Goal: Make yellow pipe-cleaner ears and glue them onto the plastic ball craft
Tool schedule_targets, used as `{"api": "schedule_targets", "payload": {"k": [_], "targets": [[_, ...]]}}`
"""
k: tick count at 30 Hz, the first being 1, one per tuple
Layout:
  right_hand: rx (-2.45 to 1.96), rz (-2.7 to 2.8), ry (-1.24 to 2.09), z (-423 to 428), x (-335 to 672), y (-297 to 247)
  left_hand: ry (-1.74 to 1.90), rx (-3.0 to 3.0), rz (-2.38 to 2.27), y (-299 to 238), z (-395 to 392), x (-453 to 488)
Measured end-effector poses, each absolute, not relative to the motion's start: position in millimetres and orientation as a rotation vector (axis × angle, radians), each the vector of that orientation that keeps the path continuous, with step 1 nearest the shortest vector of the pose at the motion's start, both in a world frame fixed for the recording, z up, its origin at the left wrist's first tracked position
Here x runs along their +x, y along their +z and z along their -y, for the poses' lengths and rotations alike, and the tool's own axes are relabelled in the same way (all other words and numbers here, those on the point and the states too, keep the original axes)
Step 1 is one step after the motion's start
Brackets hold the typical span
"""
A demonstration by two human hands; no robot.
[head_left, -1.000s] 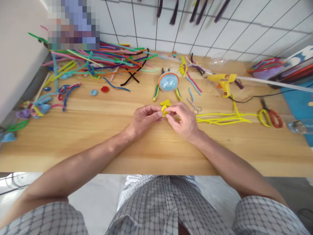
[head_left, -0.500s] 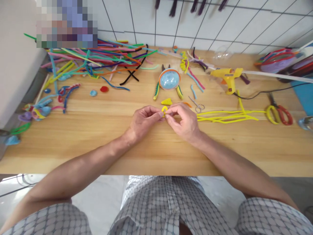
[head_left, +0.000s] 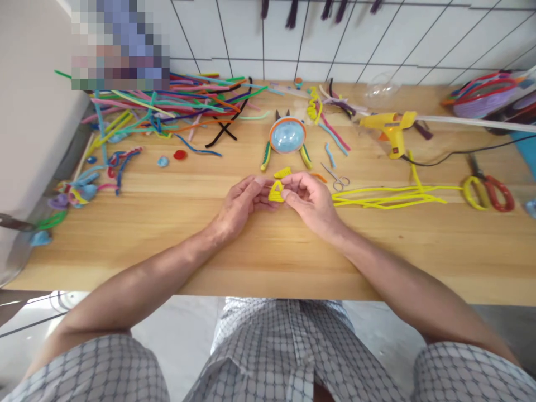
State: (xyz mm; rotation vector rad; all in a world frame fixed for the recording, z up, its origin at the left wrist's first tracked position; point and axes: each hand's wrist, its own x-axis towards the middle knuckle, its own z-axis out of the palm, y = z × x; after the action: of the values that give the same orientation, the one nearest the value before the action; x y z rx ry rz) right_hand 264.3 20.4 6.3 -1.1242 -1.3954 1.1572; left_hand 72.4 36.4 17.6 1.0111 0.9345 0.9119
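Note:
Between my hands, above the table's middle, is a yellow pipe cleaner [head_left: 276, 194] bent into a small triangle with stacked rows at its base. My right hand [head_left: 312, 198] pinches its right side between thumb and fingers. My left hand [head_left: 245, 204] is at its left side, thumb near the index finger, other fingertips reaching behind the piece; its exact grip is partly hidden. Just beyond lies a second wound yellow piece [head_left: 282, 173]. To the right of my right hand lie several straight yellow pipe cleaners [head_left: 385, 197] and small metal scissors [head_left: 338, 180].
Pliers [head_left: 265, 156] lie under a clear dome with an orange rim [head_left: 288, 135]. A yellow glue gun [head_left: 393, 131] and large scissors [head_left: 488, 190] are on the right. Coloured pipe cleaners [head_left: 188, 103] are heaped at back left, with a finished-looking colourful figure [head_left: 81, 192] nearer.
My left thumb and fingers have loosened from their tight pinch and spread behind the piece. The yellow triangle is turned so that more of it shows. The view has shifted slightly.

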Motion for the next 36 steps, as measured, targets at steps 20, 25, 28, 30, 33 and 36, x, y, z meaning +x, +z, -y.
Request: {"api": "schedule_targets", "payload": {"k": [20, 25, 28, 30, 33, 36], "targets": [[-1.358, 1.519, 0.619, -59.5, 307.2, 6.6, 1.011, 1.958, -1.288, 9.9, -54.5, 61.2], [-1.37, 1.839, 0.378, -59.3, 309.9, 2.0, 0.654, 2.314, -1.41, 19.3, -67.8, 72.0], [-1.394, 2.043, 0.277, -58.3, 306.2, 0.6, 0.447, 2.421, -1.46, 23.8, -74.8, 87.1], [-1.417, 2.148, 0.206, -57.7, 302.8, 0.4, 0.374, 2.423, -1.439, 24.4, -78.5, 94.5], [-1.438, 2.231, 0.15, -57.1, 297.3, 0.2, 0.432, 2.386, -1.365, 22.9, -83.0, 94.9], [-1.442, 2.278, 0.141, -57.2, 292.6, 0.2, 0.583, 2.236, -1.281, 23.7, -85.1, 84.7]]}}
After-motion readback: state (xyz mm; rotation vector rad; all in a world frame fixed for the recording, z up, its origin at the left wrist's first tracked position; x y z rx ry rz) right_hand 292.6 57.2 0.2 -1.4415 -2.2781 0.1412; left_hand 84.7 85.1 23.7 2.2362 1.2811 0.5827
